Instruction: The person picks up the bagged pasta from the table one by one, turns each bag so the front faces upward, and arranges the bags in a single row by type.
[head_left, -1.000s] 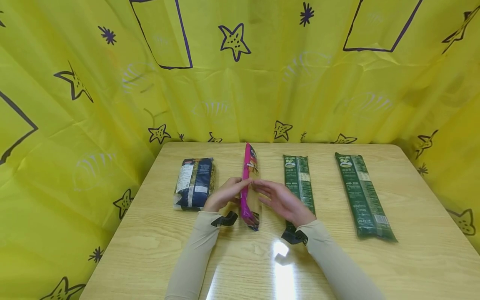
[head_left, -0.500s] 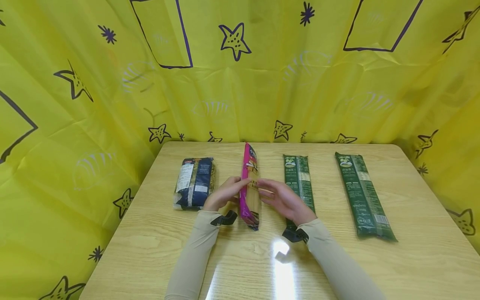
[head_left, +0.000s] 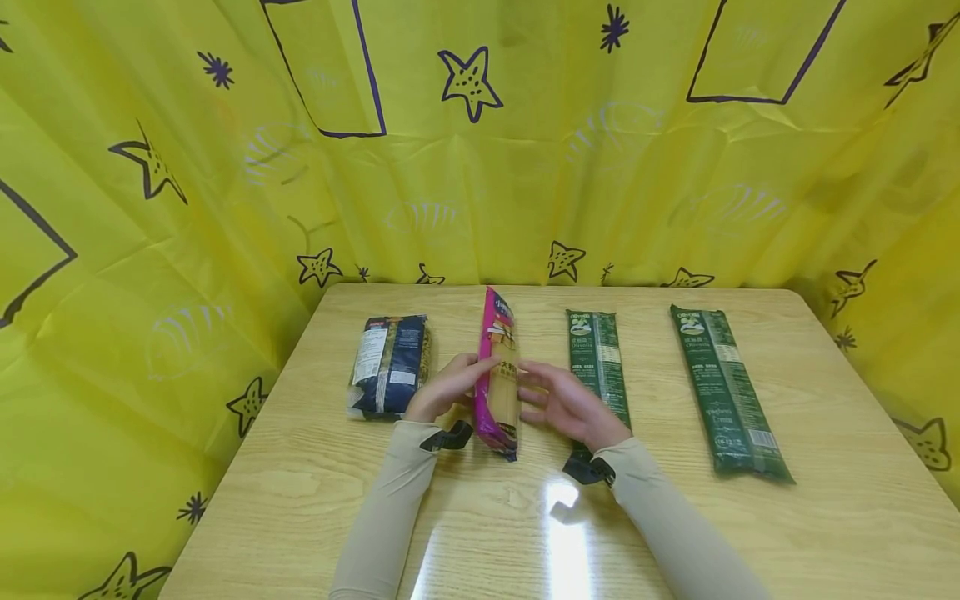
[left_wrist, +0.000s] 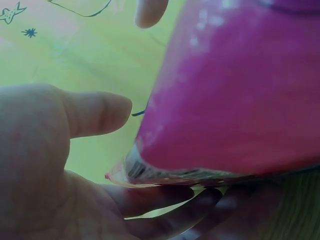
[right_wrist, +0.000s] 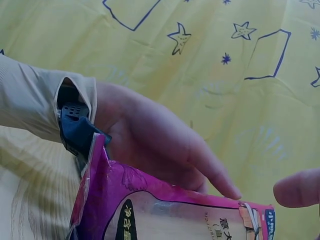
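Observation:
A pink pack of noodles [head_left: 501, 392] with a clear front stands tilted on the table between both hands in the head view. My left hand [head_left: 446, 390] is at its left side; in the left wrist view its fingers [left_wrist: 150, 197] lie under the pack's lower edge, while the thumb stays apart from it. On the other side, my right hand [head_left: 572, 407] has its fingertips at the pack's right edge. In the right wrist view, the pack [right_wrist: 155, 220] hides part of that hand, and one extended finger reaches along its top edge.
A dark blue bag of pasta [head_left: 401, 358] lies left of the hands. Two green spaghetti packs lie to the right, the nearer one [head_left: 588, 333] partly behind the right hand, the other [head_left: 727, 392] farther out. A yellow curtain [head_left: 480, 183] hangs behind the table [head_left: 300, 508].
The noodle pack has leaned over to the left, so more of its front shows. My right fingertips have drawn back from its top edge to its right side. The left hand has barely moved.

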